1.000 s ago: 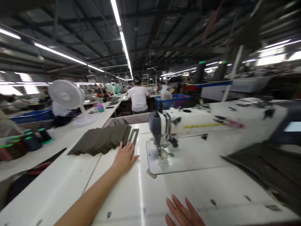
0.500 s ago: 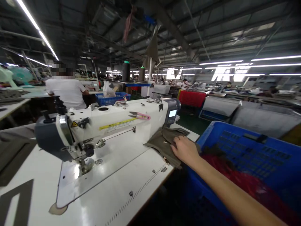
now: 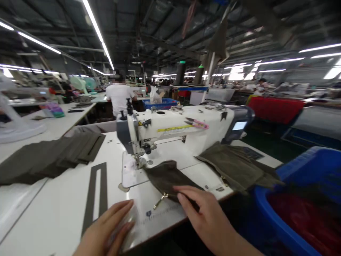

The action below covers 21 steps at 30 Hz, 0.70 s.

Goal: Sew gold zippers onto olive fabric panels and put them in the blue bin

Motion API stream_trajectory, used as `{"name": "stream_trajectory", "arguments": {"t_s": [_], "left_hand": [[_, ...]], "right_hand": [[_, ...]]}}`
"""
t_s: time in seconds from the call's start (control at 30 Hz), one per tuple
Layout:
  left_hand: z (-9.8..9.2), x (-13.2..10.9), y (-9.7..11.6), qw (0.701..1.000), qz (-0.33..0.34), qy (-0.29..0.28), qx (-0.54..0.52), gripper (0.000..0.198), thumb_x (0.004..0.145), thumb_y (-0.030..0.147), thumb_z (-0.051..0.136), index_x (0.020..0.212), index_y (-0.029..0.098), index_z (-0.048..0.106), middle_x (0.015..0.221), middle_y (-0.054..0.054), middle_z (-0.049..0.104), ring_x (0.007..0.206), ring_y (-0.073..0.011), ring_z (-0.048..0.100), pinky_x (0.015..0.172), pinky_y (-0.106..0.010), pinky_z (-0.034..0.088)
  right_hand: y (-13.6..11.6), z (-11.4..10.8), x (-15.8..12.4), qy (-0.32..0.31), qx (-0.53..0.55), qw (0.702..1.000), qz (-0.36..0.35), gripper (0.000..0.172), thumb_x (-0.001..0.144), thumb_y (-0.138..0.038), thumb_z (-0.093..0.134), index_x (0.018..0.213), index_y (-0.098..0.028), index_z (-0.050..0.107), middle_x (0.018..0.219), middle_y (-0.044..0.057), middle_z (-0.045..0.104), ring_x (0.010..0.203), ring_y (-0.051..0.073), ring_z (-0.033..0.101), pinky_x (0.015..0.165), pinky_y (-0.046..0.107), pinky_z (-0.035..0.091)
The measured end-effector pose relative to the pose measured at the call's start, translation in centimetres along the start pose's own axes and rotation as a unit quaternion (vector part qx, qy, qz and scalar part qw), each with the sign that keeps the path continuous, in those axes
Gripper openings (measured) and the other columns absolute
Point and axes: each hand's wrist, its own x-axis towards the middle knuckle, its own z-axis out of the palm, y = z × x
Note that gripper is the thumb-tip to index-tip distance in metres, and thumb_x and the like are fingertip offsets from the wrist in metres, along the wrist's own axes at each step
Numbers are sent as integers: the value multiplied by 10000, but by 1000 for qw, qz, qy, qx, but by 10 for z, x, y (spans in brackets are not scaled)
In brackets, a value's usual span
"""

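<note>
The right hand [image 3: 207, 218] had its fingers on olive zippered fabric [image 3: 166, 181] at eleven o'clock, grip unclear; the left hand [image 3: 106, 227] lay open, empty, on the white surface [image 3: 48, 220].

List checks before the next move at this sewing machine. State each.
1. Right hand on the olive fabric piece: ok.
2. Left hand apart from the fabric piece: ok.
3. Fabric piece under the presser foot: cannot tell; its edge lies close by.
4. Metal zipper pull apart from the presser foot: ok.
5. Pink-handled thread snips lying on the sewing machine arm, away from both hands: ok.
</note>
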Motion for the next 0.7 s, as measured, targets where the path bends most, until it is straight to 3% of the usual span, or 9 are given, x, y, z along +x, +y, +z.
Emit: {"name": "stream_trajectory", "arguments": {"t_s": [0.07,0.13,0.23,0.4,0.5,0.6,0.7], "left_hand": [[0,14,19,997,2,-45,-56,266,868,260,415,1058,252,601,1040,-24,644,898,-162,635,758,-201,533],[3,28,29,995,-16,-53,-85,309,864,167,358,1062,187,594,1016,-67,630,898,-157,622,780,-215,519],[11,38,32,996,-21,-49,-68,308,844,122,374,1040,177,605,991,-85,605,898,-178,594,785,-278,509],[20,39,30,996,56,-63,2,251,823,90,438,982,176,612,967,-82,586,883,-198,557,781,-345,485],[21,37,30,989,101,-105,31,267,804,84,472,1032,170,580,1025,-82,581,939,-220,537,820,-377,465],[18,34,31,984,111,-132,48,305,820,104,475,1112,173,533,1113,-80,556,1016,-231,505,877,-381,435],[15,31,33,980,110,-146,74,306,839,121,475,1138,174,512,1144,-76,546,1037,-229,494,904,-380,415]], "right_hand": [[2,27,-8,-67,101,991,61,269,845,-307,445,870,-195,688,922,55,690,881,202,637,811,313,507],[9,39,-10,-98,152,977,114,288,832,-355,462,884,-190,692,944,66,684,925,225,622,838,347,495],[17,39,-8,-124,174,964,157,325,809,-413,486,893,-179,696,959,79,679,966,249,602,858,368,480],[10,25,-8,-176,166,958,153,381,827,-444,451,947,-159,673,1047,91,643,1004,235,574,894,335,442],[8,14,2,-219,125,960,118,412,881,-438,349,926,-175,664,1010,79,646,963,210,582,864,304,441],[18,10,21,-162,3,985,62,395,887,-407,323,843,-185,646,891,82,651,863,215,592,792,321,441],[31,19,38,-141,-148,977,67,237,801,-379,492,748,-176,601,713,72,621,704,230,577,663,339,422]]}}
